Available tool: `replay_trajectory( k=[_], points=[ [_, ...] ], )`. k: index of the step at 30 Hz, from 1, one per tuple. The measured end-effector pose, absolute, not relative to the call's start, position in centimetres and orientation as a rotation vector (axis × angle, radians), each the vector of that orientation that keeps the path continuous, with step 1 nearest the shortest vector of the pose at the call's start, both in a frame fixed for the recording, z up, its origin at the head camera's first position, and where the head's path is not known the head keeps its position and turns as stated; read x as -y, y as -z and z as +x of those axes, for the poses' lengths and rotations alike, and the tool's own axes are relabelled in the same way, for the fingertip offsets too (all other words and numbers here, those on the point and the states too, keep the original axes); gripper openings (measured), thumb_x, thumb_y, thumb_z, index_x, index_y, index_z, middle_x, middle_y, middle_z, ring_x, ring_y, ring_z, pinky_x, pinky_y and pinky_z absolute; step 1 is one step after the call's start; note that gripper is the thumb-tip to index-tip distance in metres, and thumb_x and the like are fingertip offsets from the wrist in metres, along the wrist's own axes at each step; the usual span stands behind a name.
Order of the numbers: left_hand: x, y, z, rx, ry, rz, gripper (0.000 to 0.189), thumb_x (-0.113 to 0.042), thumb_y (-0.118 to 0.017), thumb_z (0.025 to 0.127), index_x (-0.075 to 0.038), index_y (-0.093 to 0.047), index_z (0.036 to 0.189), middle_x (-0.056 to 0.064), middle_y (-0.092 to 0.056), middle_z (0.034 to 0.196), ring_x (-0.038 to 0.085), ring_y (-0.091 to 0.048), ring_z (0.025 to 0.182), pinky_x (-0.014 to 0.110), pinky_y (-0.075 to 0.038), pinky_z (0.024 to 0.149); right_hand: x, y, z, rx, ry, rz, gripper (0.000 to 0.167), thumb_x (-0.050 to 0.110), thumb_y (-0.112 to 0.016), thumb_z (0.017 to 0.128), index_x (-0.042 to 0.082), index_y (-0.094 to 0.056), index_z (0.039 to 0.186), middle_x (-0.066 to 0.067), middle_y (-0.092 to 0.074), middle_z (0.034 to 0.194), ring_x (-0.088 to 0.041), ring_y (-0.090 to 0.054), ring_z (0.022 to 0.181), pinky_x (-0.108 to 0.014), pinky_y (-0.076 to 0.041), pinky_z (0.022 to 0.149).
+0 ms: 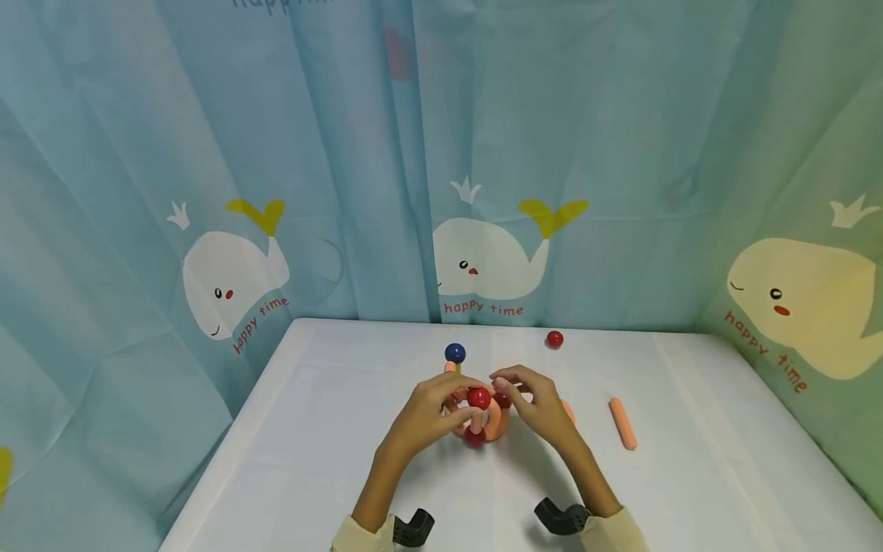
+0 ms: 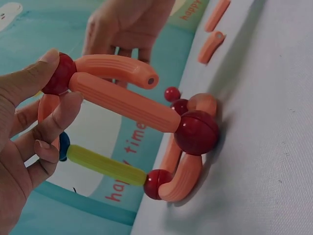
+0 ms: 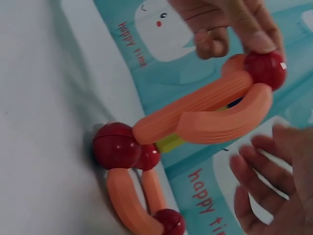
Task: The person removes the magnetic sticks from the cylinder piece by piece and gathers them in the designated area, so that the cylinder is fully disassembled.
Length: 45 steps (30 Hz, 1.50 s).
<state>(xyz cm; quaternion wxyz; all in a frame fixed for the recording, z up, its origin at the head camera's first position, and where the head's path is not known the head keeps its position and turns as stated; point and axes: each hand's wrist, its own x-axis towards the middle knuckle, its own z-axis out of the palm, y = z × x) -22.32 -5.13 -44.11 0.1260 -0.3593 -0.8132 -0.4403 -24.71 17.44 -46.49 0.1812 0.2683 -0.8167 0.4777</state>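
Observation:
A frame of magnetic building sticks and balls stands on the table. My left hand [image 1: 434, 410] pinches its upper red ball [image 2: 61, 73] between thumb and fingers. From that ball a straight orange stick [image 2: 127, 102] slopes to a lower red ball [image 2: 196, 132], while a curved orange stick [image 2: 115, 66] sticks out with its far end free. A yellow-green stick [image 2: 105, 164] joins a blue ball [image 2: 64, 146] to another red ball [image 2: 157, 184]. Curved orange sticks link balls at the base. Beside the curved stick, my right hand [image 3: 281, 181] has spread, loosely bent fingers holding nothing.
On the white table [image 1: 276, 460], a loose red ball [image 1: 555, 339] lies near the back edge. One orange stick [image 1: 622, 423] lies to the right; another orange stick [image 1: 569, 412] is partly hidden behind my right hand. A whale-print curtain [image 1: 607, 153] hangs behind the table.

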Motion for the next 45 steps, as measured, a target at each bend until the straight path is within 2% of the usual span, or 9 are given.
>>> replay_trajectory(
  k=[2,6,9,13,21,31,35,40,45],
  points=[
    [5.1,44.1,-22.3,2.376,1.280,-1.041,0.032,-0.023,-0.071,0.090,-0.018,-0.067,0.121,-0.004,-0.069,0.108,0.007,-0.056,0.083,0.016,-0.053,0.069,-17.6,46.1,-24.3,2.329,-1.434,0.816,0.014,0.002,-0.059,0.095,0.006,-0.070,0.104,-0.007,-0.073,0.094,-0.017,-0.068,0.083,-0.026,-0.056,0.074],
    [5.1,44.1,-22.4,2.385,1.288,-1.031,0.033,-0.023,-0.071,0.090,-0.017,-0.067,0.122,-0.002,-0.068,0.106,0.017,-0.061,0.082,0.017,-0.054,0.069,-17.6,45.4,-23.6,2.376,-1.546,0.927,0.016,0.001,-0.058,0.095,0.004,-0.069,0.106,-0.011,-0.072,0.099,-0.009,-0.066,0.089,-0.026,-0.056,0.079],
    [5.1,44.2,-22.4,2.381,1.302,-1.027,0.032,-0.022,-0.071,0.090,-0.017,-0.067,0.122,-0.003,-0.068,0.105,0.016,-0.060,0.082,0.017,-0.054,0.069,-17.7,45.5,-23.4,2.410,-1.555,0.976,0.016,0.002,-0.060,0.094,0.004,-0.069,0.107,-0.010,-0.072,0.101,-0.005,-0.063,0.090,-0.027,-0.056,0.080],
    [5.1,44.2,-22.4,2.369,1.308,-1.033,0.030,-0.022,-0.069,0.091,-0.017,-0.067,0.121,-0.005,-0.067,0.104,0.006,-0.054,0.083,0.017,-0.053,0.068,-17.9,46.0,-23.6,2.424,-1.577,1.010,0.015,0.006,-0.064,0.092,0.009,-0.069,0.106,-0.005,-0.071,0.099,-0.007,-0.063,0.084,-0.029,-0.055,0.076],
    [5.0,44.4,-22.5,2.354,1.280,-1.051,0.030,-0.027,-0.068,0.093,-0.018,-0.067,0.121,-0.007,-0.068,0.107,0.018,-0.059,0.084,0.016,-0.052,0.068,-18.1,45.5,-23.2,2.408,-1.577,1.072,0.015,0.001,-0.063,0.091,0.010,-0.068,0.103,-0.007,-0.069,0.089,-0.009,-0.061,0.078,-0.030,-0.054,0.071],
    [5.1,44.5,-22.5,2.324,1.226,-1.067,0.032,-0.027,-0.068,0.091,-0.017,-0.067,0.122,-0.006,-0.069,0.110,0.005,-0.059,0.084,0.016,-0.053,0.069,-17.2,42.6,-21.2,2.385,-1.518,1.062,0.009,-0.003,-0.064,0.089,0.003,-0.068,0.095,-0.009,-0.066,0.081,-0.011,-0.056,0.072,-0.028,-0.051,0.064],
    [5.2,44.5,-22.4,2.350,1.247,-1.056,0.029,-0.024,-0.067,0.093,-0.019,-0.067,0.122,-0.006,-0.069,0.111,0.004,-0.058,0.083,0.016,-0.053,0.069,-17.0,42.2,-20.8,2.363,-1.510,1.082,0.009,-0.004,-0.064,0.088,0.002,-0.068,0.093,-0.007,-0.064,0.078,-0.011,-0.055,0.069,-0.028,-0.050,0.061],
    [5.2,44.5,-22.5,2.367,1.266,-1.061,0.032,-0.029,-0.066,0.093,-0.020,-0.067,0.123,-0.008,-0.069,0.113,0.004,-0.058,0.084,0.017,-0.053,0.069,-17.0,42.3,-20.9,2.321,-1.481,1.096,0.014,-0.007,-0.065,0.086,0.006,-0.069,0.091,-0.005,-0.063,0.075,-0.011,-0.053,0.065,-0.026,-0.048,0.058],
    [5.2,44.5,-22.6,2.356,1.251,-1.058,0.031,-0.029,-0.067,0.092,-0.020,-0.067,0.122,-0.006,-0.069,0.112,0.004,-0.058,0.082,0.016,-0.052,0.068,-17.1,42.2,-21.0,2.298,-1.479,1.128,0.017,-0.008,-0.064,0.086,0.007,-0.069,0.091,-0.010,-0.064,0.075,-0.011,-0.054,0.065,-0.026,-0.048,0.056]
  ],
)
